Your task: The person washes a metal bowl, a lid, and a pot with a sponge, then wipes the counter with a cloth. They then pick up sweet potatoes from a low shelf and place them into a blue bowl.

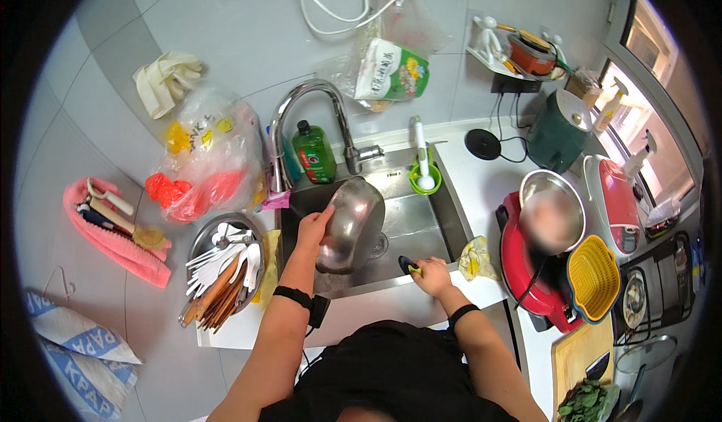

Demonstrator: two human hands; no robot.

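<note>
My left hand (313, 229) grips the rim of a stainless steel bowl (356, 219), which is tilted on its side over the left part of the sink (409, 219). The bowl's underside faces up and to the right. At the sink's front edge, my right hand (434, 277) is closed around a small black and yellow-green object (406, 264); most of it is hidden by the fingers, so its kind is unclear. A chrome gooseneck faucet (310, 86) arches behind the bowl. The drain (380, 245) shows just right of the bowl.
A green dish soap bottle (314, 154) stands behind the sink, near a white-handled brush in a green holder (424, 175). Left is a metal bowl of utensils (225, 275). On the right are a crumpled cloth (478, 258), red electric cooker (516, 264), yellow basket (592, 278) and cutting board (575, 360) with a knife.
</note>
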